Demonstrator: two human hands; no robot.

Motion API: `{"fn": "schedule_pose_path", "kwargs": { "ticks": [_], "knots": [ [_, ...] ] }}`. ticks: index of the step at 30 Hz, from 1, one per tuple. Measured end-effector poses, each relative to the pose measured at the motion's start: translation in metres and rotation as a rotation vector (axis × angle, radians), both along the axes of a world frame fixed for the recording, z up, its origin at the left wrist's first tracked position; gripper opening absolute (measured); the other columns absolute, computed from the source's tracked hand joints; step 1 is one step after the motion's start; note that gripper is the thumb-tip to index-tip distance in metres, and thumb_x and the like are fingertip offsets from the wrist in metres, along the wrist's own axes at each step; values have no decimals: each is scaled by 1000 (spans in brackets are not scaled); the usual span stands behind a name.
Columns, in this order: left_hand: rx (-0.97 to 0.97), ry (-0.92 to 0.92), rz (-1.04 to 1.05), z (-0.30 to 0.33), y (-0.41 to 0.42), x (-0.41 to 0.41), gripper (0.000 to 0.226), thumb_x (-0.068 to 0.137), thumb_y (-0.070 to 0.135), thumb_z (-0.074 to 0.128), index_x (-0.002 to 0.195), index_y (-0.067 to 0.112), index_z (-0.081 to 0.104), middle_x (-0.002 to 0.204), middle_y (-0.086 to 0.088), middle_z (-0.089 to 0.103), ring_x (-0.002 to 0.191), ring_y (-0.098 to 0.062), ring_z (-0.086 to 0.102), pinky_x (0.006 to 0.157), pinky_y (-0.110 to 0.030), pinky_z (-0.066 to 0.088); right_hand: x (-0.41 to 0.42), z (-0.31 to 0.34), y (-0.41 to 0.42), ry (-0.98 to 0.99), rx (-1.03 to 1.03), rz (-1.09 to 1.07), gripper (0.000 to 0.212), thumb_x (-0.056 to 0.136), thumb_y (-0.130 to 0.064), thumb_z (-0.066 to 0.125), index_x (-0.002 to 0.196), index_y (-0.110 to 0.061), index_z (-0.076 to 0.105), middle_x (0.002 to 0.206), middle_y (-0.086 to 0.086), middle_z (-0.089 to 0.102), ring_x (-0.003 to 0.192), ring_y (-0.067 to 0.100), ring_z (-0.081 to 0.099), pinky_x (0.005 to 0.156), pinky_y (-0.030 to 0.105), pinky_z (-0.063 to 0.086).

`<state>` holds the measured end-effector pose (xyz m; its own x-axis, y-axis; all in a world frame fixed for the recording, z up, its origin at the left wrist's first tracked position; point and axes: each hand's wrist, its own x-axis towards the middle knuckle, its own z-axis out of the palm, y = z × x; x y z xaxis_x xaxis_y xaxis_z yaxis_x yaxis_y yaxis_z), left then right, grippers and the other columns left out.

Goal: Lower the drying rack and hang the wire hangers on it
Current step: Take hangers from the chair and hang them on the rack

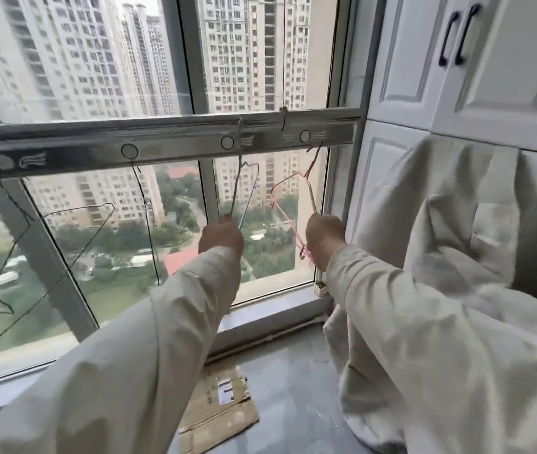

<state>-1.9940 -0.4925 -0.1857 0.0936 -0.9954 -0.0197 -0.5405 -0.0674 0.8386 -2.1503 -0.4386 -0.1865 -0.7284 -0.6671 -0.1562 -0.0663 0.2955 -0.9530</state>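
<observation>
Two dark hangers [73, 244] L of hands, cardboard [219, 409] on floor, cabinet [457, 60] R.

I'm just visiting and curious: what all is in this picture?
rack: one, silver, across the window
black hangers: at least two, on the rack's left part
blue hanger: one, in left hand
pink hanger: one, hook at rack hole, in right hand
cabinet: one, white, right
cloth: one, cream, right
cardboard: one, brown, floor
left hand: one, grip on blue hanger
right hand: one, grip on pink hanger
</observation>
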Motion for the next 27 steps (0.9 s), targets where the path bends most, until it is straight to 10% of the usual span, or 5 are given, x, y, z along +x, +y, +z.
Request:
{"fn": "schedule_pose_path", "kwargs": {
  "ticks": [6, 10, 16, 20, 27],
  "knots": [
    [74, 40, 145, -1, -1, -13, 48, 100, 36, 39, 120, 0, 62, 127, -18, 62, 119, -34, 58, 95, -33, 45, -19, -5, -23, 244, 73, 126, 36, 100, -20, 44, 129, 0, 53, 125, 16, 61, 97, 21, 64, 63, 21, 44],
    [60, 26, 184, 8, -8, -20, 47, 101, 34, 39, 121, -2, 60, 128, -18, 61, 119, -32, 58, 92, -33, 44, -26, -1, -21, 107, -85, 119, 31, 100, -11, 44, 125, 3, 56, 123, 18, 62, 110, 30, 62, 80, 31, 49],
    [57, 47, 203, 12, -14, -26, 39, 100, 29, 42, 116, 0, 63, 122, -17, 65, 114, -32, 61, 90, -33, 46, -33, -4, -33, -1, -140, 42, 33, 98, -20, 40, 104, 3, 63, 94, 16, 64, 86, 30, 66, 56, 28, 48],
    [64, 84, 247, 16, -22, -29, 41, 101, 29, 41, 121, -2, 60, 126, -17, 63, 117, -32, 60, 93, -32, 45, -30, -4, -34, 9, -132, 101, 41, 92, -26, 39, 111, 0, 64, 100, 16, 67, 87, 31, 66, 75, 45, 58],
    [28, 105, 113, 18, -27, -32, 41, 103, 17, 32, 136, -2, 48, 138, -19, 52, 127, -32, 51, 95, -33, 43, -35, -6, -35, 117, -156, 108, 35, 96, -24, 40, 105, -2, 66, 89, 11, 62, 77, 26, 60, 60, 28, 41]
  ]
}}
